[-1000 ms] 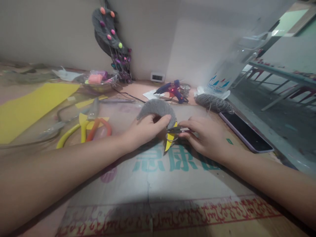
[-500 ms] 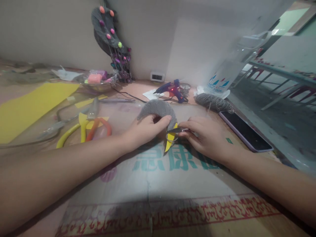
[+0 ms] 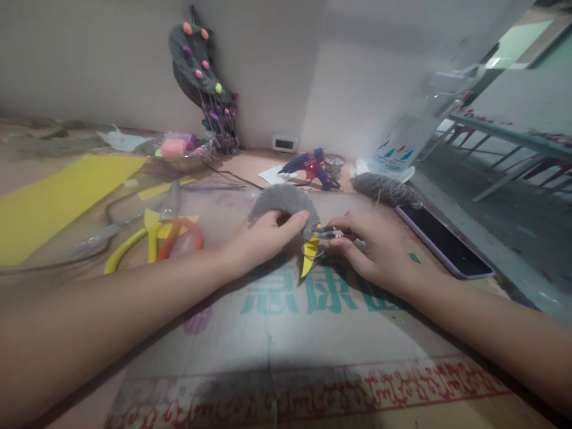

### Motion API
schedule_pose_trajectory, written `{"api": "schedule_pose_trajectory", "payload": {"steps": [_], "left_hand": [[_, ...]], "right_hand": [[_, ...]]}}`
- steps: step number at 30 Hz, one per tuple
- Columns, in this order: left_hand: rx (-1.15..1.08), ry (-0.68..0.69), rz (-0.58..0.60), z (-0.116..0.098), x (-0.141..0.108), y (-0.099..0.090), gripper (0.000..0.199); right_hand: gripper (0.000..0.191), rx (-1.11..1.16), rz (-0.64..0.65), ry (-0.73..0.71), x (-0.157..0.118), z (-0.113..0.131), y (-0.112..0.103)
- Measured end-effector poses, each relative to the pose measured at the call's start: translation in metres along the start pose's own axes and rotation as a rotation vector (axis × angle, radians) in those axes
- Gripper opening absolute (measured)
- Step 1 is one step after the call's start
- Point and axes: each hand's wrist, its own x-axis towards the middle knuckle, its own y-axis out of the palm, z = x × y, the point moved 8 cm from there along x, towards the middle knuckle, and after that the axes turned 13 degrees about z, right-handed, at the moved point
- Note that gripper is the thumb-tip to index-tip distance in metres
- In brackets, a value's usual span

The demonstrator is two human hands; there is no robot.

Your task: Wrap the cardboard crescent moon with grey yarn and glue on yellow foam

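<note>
A crescent wrapped in grey yarn is held by my left hand, whose thumb presses on its inner edge near the lower end. Its bare yellow tip points down, and a loose loop of grey yarn hangs around it. Pinched between the thumb and fingers of my right hand is a small metal tool with two thin prongs. The prongs meet the crescent where the yarn wrapping ends. My fingers cover the rest of the tool, so its exact kind is unclear.
Left lie orange-and-yellow-handled pliers and a yellow sheet. Behind are a glue gun with a red light, a small display and a decorated crescent. Right are a grey yarn skein, a phone and a clear jug.
The metal tool has turned slightly and now shows two prongs at the yarn's edge. My right hand has shifted a little to the right. The left hand keeps its hold on the crescent.
</note>
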Motion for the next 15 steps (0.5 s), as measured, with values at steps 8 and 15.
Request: {"api": "schedule_pose_trajectory", "payload": {"steps": [8,15], "left_hand": [[0.019,0.065,-0.009,-0.002,0.003,0.001,0.056],[-0.050,0.110,0.025,-0.007,0.001,0.003,0.054]], "right_hand": [[0.020,0.115,-0.022,0.077,0.000,-0.008,0.000],[0.011,0.286,0.068,0.183,0.004,-0.020,0.014]]}}
